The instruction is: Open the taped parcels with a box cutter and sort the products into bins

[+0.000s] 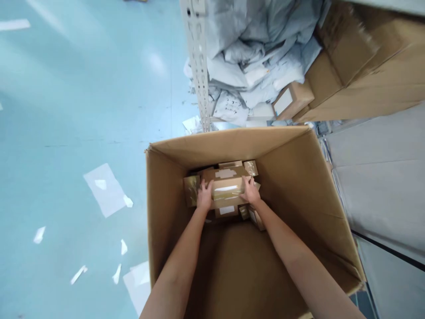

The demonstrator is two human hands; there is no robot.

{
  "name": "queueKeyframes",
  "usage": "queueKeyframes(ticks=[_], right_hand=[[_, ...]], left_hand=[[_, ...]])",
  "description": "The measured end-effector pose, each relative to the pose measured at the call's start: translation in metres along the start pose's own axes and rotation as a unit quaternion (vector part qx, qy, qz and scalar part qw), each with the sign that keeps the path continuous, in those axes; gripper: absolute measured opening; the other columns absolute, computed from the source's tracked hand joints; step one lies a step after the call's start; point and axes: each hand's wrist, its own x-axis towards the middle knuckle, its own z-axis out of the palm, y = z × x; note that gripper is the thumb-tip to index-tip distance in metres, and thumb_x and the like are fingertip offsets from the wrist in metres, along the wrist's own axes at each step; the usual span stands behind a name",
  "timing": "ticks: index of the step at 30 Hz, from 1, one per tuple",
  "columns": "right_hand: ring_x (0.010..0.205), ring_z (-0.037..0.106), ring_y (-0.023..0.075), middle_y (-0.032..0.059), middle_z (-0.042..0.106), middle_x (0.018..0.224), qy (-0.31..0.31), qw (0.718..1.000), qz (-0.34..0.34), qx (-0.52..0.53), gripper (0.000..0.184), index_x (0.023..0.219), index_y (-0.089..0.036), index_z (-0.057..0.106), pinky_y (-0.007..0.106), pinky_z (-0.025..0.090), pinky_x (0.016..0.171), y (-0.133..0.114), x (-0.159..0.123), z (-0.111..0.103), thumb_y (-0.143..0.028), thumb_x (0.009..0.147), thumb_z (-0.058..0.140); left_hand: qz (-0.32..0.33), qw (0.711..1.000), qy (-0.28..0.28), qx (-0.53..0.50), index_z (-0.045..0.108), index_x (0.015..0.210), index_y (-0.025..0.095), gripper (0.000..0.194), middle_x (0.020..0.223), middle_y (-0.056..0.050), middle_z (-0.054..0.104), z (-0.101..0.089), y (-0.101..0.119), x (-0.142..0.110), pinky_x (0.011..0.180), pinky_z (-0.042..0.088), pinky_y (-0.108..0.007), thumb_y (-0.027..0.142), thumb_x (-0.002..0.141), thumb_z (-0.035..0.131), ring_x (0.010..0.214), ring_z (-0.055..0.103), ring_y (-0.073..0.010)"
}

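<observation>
Reaching down into the deep cardboard carton (232, 145), both bare forearms slant inward from the near side and converge at its far end. The left hand (205, 196) touches the parcel (227, 188) at its left end, and the right hand (251, 192) at its right end, each with thumb and fingers parted, partly spread over the cardboard; whether they bear its weight, I cannot tell. The parcel's long axis runs left to right, its right end angled slightly away, with shiny tape along the same line. Small boxes (191, 190) lie around it. Past the carton's far wall, a perforated metal post (199, 66) stands beside piled grey and white bags (255, 57).
</observation>
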Motion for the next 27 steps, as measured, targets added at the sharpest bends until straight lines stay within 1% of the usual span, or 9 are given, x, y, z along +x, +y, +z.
queueKeyframes(ticks=[4, 8, 14, 16, 18, 20, 23, 25, 27], right_hand=[[0.103, 0.074, 0.0342, 0.0252, 0.023, 0.162, 0.011, 1.000, -0.011, 0.003, 0.110, 0.159, -0.035, 0.031, 0.045, 0.056, 0.093, -0.012, -0.065, -0.043, -0.023, 0.068, 0.091], [0.103, 0.075, 0.0331, 0.0223, 0.022, 0.163, 0.042, 0.999, -0.005, 0.013, 0.107, 0.158, -0.037, 0.033, 0.043, 0.056, 0.092, -0.033, -0.131, -0.100, -0.020, 0.069, 0.089], [0.113, 0.071, 0.0348, 0.0197, 0.011, 0.167, 0.068, 0.996, 0.029, 0.047, 0.109, 0.159, -0.037, 0.033, 0.043, 0.052, 0.098, -0.078, -0.231, -0.201, -0.020, 0.067, 0.091], [0.119, 0.068, 0.0354, 0.0174, 0.010, 0.168, 0.105, 0.992, 0.029, 0.063, 0.112, 0.158, -0.040, 0.032, 0.042, 0.051, 0.100, -0.087, -0.271, -0.238, -0.017, 0.065, 0.091], [0.126, 0.063, 0.0366, 0.0147, 0.009, 0.170, 0.157, 0.985, 0.021, 0.075, 0.114, 0.158, -0.042, 0.033, 0.041, 0.050, 0.102, -0.087, -0.315, -0.273, -0.014, 0.064, 0.091], [0.132, 0.058, 0.0372, 0.0128, 0.007, 0.171, 0.210, 0.974, 0.021, 0.079, 0.115, 0.158, -0.043, 0.033, 0.041, 0.049, 0.104, -0.079, -0.363, -0.304, -0.012, 0.064, 0.091], [0.137, 0.053, 0.0362, 0.0105, 0.007, 0.172, 0.280, 0.955, 0.050, 0.082, 0.116, 0.160, -0.046, 0.028, 0.039, 0.049, 0.105, -0.051, -0.436, -0.336, -0.008, 0.066, 0.086], [0.137, 0.054, 0.0356, 0.0099, 0.008, 0.172, 0.318, 0.940, 0.082, 0.093, 0.119, 0.161, -0.048, 0.023, 0.039, 0.050, 0.104, -0.025, -0.485, -0.343, -0.006, 0.068, 0.082], [0.135, 0.056, 0.0355, 0.0102, 0.008, 0.172, 0.353, 0.922, 0.116, 0.111, 0.120, 0.162, -0.049, 0.020, 0.039, 0.051, 0.103, 0.006, -0.535, -0.337, -0.004, 0.068, 0.079]], left_hand=[[0.031, 0.999, 0.015, 0.003, 0.037, 0.156, 0.038, 0.104, 0.169, -0.017, 0.025, -0.040, 0.016, -0.057, 0.101, 0.054, -0.046, 0.004, 0.068, 0.080, 0.127, 0.060, -0.0362], [0.053, 0.997, 0.049, 0.016, 0.039, 0.154, 0.037, 0.102, 0.167, -0.016, 0.027, -0.098, 0.039, -0.122, 0.103, 0.053, -0.045, 0.004, 0.067, 0.080, 0.124, 0.061, -0.0345], [0.080, 0.990, 0.112, 0.024, 0.039, 0.153, 0.037, 0.098, 0.165, -0.014, 0.028, -0.203, 0.079, -0.222, 0.100, 0.052, -0.044, 0.006, 0.070, 0.080, 0.120, 0.062, -0.0321], [0.109, 0.983, 0.144, 0.024, 0.039, 0.153, 0.037, 0.095, 0.165, -0.014, 0.027, -0.233, 0.097, -0.256, 0.096, 0.054, -0.043, 0.008, 0.072, 0.079, 0.119, 0.062, -0.0321], [0.150, 0.971, 0.186, 0.018, 0.037, 0.154, 0.036, 0.093, 0.166, -0.014, 0.027, -0.255, 0.119, -0.289, 0.093, 0.056, -0.043, 0.012, 0.074, 0.079, 0.118, 0.063, -0.0325], [0.200, 0.953, 0.229, 0.010, 0.034, 0.155, 0.034, 0.091, 0.164, -0.015, 0.027, -0.269, 0.146, -0.321, 0.094, 0.057, -0.045, 0.017, 0.077, 0.080, 0.119, 0.063, -0.0336], [0.286, 0.917, 0.279, 0.003, 0.030, 0.156, 0.031, 0.092, 0.161, -0.018, 0.031, -0.274, 0.194, -0.363, 0.099, 0.056, -0.049, 0.022, 0.080, 0.080, 0.127, 0.059, -0.0372], [0.342, 0.893, 0.293, 0.006, 0.030, 0.157, 0.030, 0.091, 0.159, -0.018, 0.033, -0.266, 0.229, -0.389, 0.101, 0.055, -0.051, 0.023, 0.081, 0.079, 0.131, 0.057, -0.0389], [0.395, 0.871, 0.291, 0.011, 0.030, 0.157, 0.031, 0.090, 0.159, -0.017, 0.033, -0.249, 0.264, -0.415, 0.102, 0.056, -0.052, 0.023, 0.081, 0.079, 0.134, 0.055, -0.0392]])
